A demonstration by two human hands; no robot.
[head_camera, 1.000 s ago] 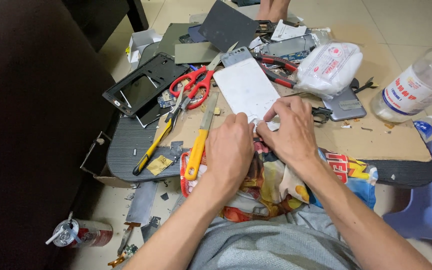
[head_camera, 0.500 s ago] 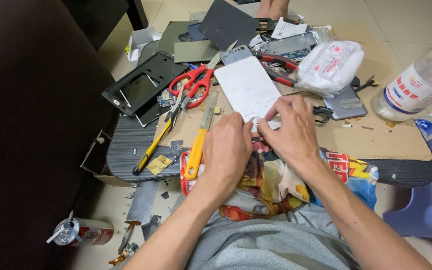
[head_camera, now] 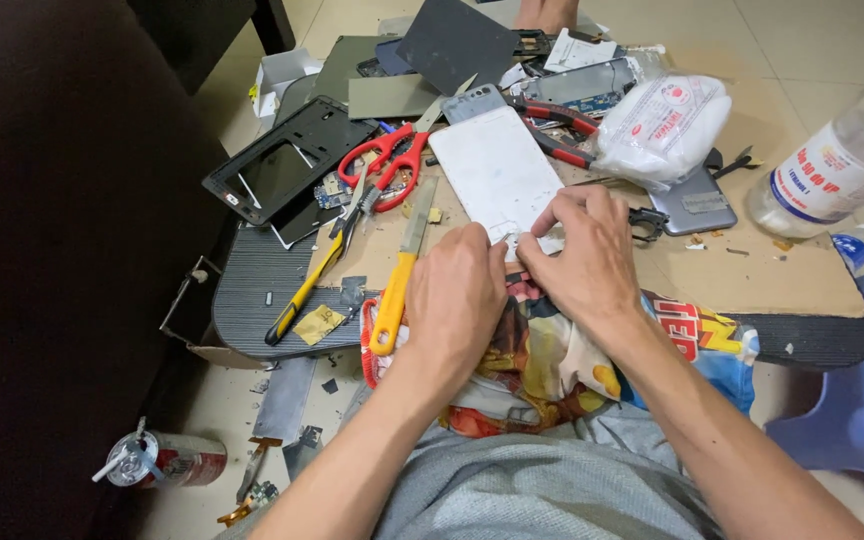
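Observation:
A white flat phone back panel [head_camera: 497, 175] lies on a brown cardboard sheet [head_camera: 752, 275]. My left hand [head_camera: 457, 300] rests at its near edge, fingers curled, a thin metal tip showing at the fingertips. My right hand [head_camera: 582, 255] presses on the panel's near right corner, fingers bent over it. Both hands touch the panel's lower edge. What the left fingers pinch is mostly hidden.
Red-handled scissors [head_camera: 387, 165], a yellow-handled knife [head_camera: 397, 285], a yellow-and-black screwdriver [head_camera: 302, 290], red pliers [head_camera: 557, 130], a black phone frame [head_camera: 282, 165], a white plastic bag [head_camera: 667, 125], a clear bottle [head_camera: 832, 170], a blue stool [head_camera: 857, 410] and a can [head_camera: 167, 460] lie around.
Both hands have stayed at the panel's near edge, with only slight finger shifts. The view has barely moved.

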